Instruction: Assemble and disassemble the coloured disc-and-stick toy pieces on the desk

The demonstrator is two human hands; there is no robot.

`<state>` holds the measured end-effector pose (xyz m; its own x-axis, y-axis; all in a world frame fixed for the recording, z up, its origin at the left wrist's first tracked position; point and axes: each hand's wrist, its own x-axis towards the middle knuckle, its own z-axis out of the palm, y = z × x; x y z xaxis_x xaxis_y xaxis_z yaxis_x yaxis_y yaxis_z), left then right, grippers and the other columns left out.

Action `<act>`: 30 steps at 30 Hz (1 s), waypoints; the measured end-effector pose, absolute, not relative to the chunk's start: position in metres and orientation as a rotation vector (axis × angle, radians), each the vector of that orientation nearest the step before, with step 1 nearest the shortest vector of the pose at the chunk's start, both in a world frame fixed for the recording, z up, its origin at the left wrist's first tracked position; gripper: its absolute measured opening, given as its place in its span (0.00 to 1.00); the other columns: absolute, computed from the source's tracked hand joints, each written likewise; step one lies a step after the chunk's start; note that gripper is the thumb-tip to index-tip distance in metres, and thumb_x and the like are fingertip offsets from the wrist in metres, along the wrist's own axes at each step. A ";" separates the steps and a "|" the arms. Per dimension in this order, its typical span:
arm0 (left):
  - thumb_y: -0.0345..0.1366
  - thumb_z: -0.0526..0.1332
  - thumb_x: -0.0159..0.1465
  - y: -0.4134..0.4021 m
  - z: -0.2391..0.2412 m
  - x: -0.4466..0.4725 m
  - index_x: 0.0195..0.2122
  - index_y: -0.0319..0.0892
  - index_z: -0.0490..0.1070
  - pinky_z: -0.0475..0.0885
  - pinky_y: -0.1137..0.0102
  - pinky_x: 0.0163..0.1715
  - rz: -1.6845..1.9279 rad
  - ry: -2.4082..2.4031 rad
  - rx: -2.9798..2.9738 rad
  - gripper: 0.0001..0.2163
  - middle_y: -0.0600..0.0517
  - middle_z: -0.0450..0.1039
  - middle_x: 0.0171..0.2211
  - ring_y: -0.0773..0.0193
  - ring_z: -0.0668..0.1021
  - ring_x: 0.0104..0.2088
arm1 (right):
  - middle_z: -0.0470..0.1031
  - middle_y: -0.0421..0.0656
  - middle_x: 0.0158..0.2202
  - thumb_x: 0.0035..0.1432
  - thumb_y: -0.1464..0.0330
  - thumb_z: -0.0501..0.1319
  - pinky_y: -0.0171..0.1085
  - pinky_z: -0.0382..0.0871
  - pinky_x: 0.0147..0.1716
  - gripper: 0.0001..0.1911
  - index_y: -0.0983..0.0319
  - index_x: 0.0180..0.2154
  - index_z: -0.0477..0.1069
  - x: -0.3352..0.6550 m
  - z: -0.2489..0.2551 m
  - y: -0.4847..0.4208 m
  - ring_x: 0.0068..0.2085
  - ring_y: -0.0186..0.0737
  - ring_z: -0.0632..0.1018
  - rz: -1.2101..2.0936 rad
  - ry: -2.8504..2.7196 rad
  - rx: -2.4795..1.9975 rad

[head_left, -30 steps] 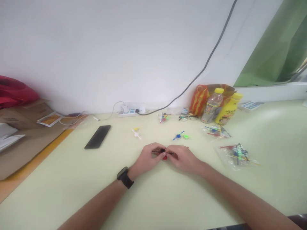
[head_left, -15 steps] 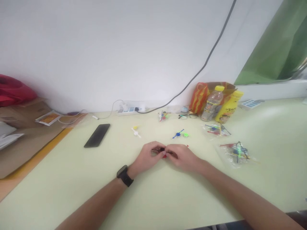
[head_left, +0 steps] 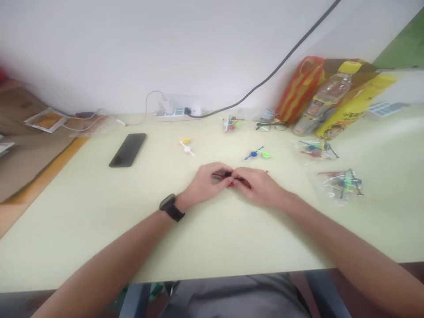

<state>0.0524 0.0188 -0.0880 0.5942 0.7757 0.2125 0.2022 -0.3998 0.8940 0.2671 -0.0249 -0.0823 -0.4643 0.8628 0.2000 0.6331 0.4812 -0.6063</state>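
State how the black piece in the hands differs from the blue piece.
The black piece is held between the left hand and right hand; the blue piece lies loose on the table. The hands partly cover the black piece; the blue piece shows whole. Both are small.

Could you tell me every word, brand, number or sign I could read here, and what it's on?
No text can be read for certain.
Yellow bottle: large dark characters, too blurred to quote.
Clear bottle: printed label, too blurred.
Flat packet at the left: any print is too small.
Power strip: no legible marking.
Black piece between the hands, left and right: no lettering discernible.
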 end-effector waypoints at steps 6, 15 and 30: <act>0.38 0.67 0.67 0.019 -0.087 0.053 0.46 0.41 0.80 0.81 0.66 0.45 0.835 0.788 1.850 0.10 0.48 0.82 0.44 0.60 0.84 0.41 | 0.81 0.42 0.36 0.66 0.72 0.58 0.35 0.65 0.32 0.07 0.59 0.41 0.74 0.267 -0.086 -0.022 0.32 0.38 0.75 0.755 -2.062 -1.228; 0.41 0.68 0.66 0.020 -0.091 0.052 0.44 0.41 0.80 0.81 0.64 0.46 0.872 0.793 1.822 0.10 0.47 0.82 0.41 0.59 0.84 0.40 | 0.79 0.41 0.33 0.66 0.71 0.58 0.37 0.64 0.30 0.07 0.59 0.38 0.76 0.267 -0.083 -0.022 0.30 0.37 0.73 0.755 -2.027 -1.255; 0.43 0.69 0.66 0.021 -0.084 0.046 0.43 0.39 0.78 0.80 0.62 0.45 0.883 0.667 1.562 0.12 0.44 0.81 0.43 0.56 0.84 0.42 | 0.73 0.42 0.39 0.68 0.64 0.58 0.37 0.69 0.29 0.15 0.57 0.54 0.72 0.270 -0.086 -0.018 0.28 0.35 0.72 0.674 -1.836 -1.258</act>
<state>0.0462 0.0211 -0.0836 0.5533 0.8144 0.1748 -0.0540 -0.1743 0.9832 0.2702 -0.0185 -0.0857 -0.1923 0.9308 0.3109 0.5084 0.3655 -0.7797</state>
